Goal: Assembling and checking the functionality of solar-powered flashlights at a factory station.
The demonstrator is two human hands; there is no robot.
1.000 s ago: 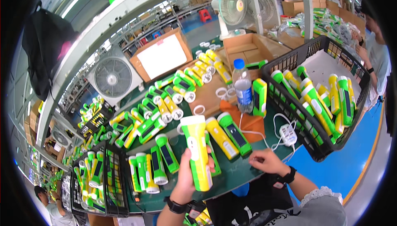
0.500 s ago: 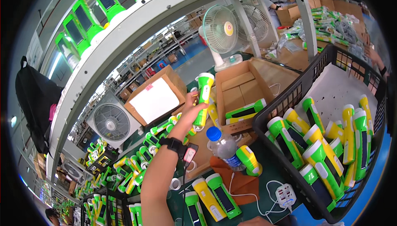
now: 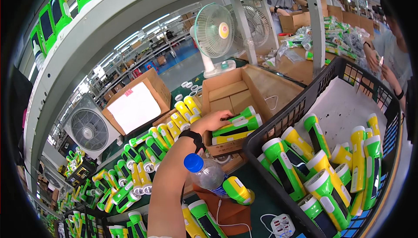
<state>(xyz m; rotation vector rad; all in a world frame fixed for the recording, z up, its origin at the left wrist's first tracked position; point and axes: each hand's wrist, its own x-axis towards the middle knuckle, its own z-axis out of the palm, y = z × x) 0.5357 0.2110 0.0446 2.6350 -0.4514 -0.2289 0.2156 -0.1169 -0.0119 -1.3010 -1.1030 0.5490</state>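
Note:
My left hand [image 3: 213, 121] reaches into an open cardboard box [image 3: 210, 85], its fingers closed around the near end of a green-and-white flashlight [image 3: 244, 114]. Beside it in the box lie another green flashlight [image 3: 237, 126] with a dark panel and a yellow flashlight [image 3: 234, 138]. A black watch [image 3: 194, 139] is on my left wrist. Close to my forearm, a clear bottle with a blue cap [image 3: 193, 162] leans at a tilt, touching or nearly touching a yellow-green flashlight [image 3: 238, 191]. My right hand is not in view.
At right, a black crate [image 3: 285, 118] holds several flashlights. More stand and lie in rows [image 3: 143, 159] to the left. A fan [image 3: 213, 31] stands behind the box. A white power strip [image 3: 282, 226] with cables lies near the front. Other people work at far right.
My left hand has brought the upright flashlight rightward and down into the box, where it now lies beside the others. The view has shifted; my right hand has left the lower edge.

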